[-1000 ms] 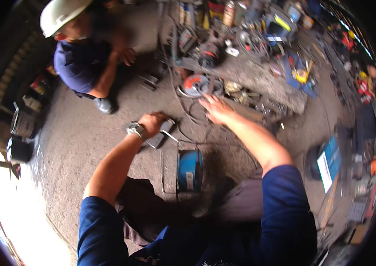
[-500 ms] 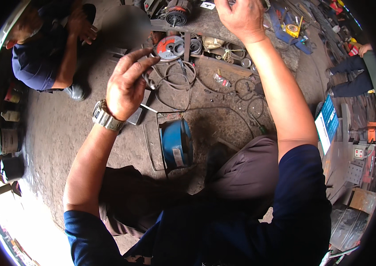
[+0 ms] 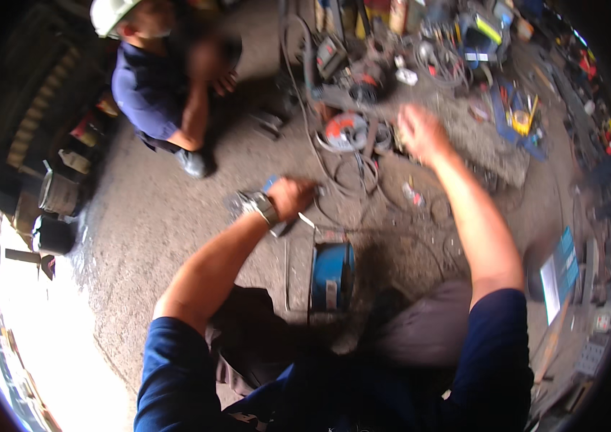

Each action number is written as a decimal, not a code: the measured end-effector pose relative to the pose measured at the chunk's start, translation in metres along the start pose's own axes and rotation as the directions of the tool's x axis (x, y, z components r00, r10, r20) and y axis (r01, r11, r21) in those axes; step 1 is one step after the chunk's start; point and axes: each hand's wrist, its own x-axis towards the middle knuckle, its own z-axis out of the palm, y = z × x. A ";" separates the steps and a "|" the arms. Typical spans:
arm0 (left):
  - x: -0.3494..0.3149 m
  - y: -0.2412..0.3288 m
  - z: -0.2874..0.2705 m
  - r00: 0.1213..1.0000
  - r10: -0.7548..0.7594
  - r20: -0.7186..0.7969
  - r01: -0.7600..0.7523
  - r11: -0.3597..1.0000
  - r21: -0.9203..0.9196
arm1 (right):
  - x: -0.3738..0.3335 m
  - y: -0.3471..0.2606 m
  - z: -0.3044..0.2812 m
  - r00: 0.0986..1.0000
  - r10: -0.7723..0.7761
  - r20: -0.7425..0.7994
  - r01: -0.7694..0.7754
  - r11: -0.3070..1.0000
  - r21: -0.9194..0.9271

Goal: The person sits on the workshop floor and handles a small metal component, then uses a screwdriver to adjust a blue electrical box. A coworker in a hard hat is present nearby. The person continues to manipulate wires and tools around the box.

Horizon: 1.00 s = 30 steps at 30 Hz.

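The small grey metal block [image 3: 276,219] lay on the floor [image 3: 147,237] beside the blue drum [image 3: 332,273]; your left hand [image 3: 292,196] closed its grip over it. Your right hand [image 3: 420,132] hovered open, blurred, near the orange-and-grey disc [image 3: 343,131].

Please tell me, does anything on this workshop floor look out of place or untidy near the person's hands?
Yes. Loose cables lie in tangled loops on the dirt floor between the left hand and the right hand. Tools and parts are scattered around the round red-and-grey disc. The blue drum-shaped unit sits by the person's knees. The picture is blurred, so finer damage cannot be judged.
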 end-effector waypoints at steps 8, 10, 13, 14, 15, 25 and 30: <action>-0.013 -0.010 -0.026 0.965 -0.191 0.180 0.207 0.975 -0.075 | -0.038 -0.024 0.048 0.601 0.010 0.799 -0.054 0.998 0.028; -0.019 -0.017 -0.026 0.978 -0.171 0.121 0.183 0.979 -0.090 | -0.031 -0.030 0.051 0.651 -0.013 0.759 -0.014 0.999 0.029; -0.016 -0.008 -0.022 0.949 -0.231 0.214 0.254 0.963 -0.087 | -0.029 -0.020 0.063 0.692 -0.016 0.721 0.004 1.000 0.018; -0.021 -0.010 -0.020 0.939 -0.246 0.239 0.272 0.959 -0.082 | -0.029 -0.028 0.061 0.668 -0.016 0.744 -0.010 0.999 0.030; -0.024 -0.008 -0.015 0.946 -0.222 0.236 0.250 0.964 -0.094 | -0.032 -0.025 0.067 0.668 -0.017 0.744 0.000 1.000 0.022; -0.033 -0.036 0.013 0.978 -0.128 0.164 0.152 0.978 -0.145 | -0.034 -0.016 0.107 0.637 -0.030 0.770 0.024 1.000 0.019; -0.034 -0.038 0.012 0.969 -0.155 0.194 0.187 0.970 -0.156 | -0.039 -0.013 0.112 0.600 0.036 0.799 -0.055 0.999 -0.003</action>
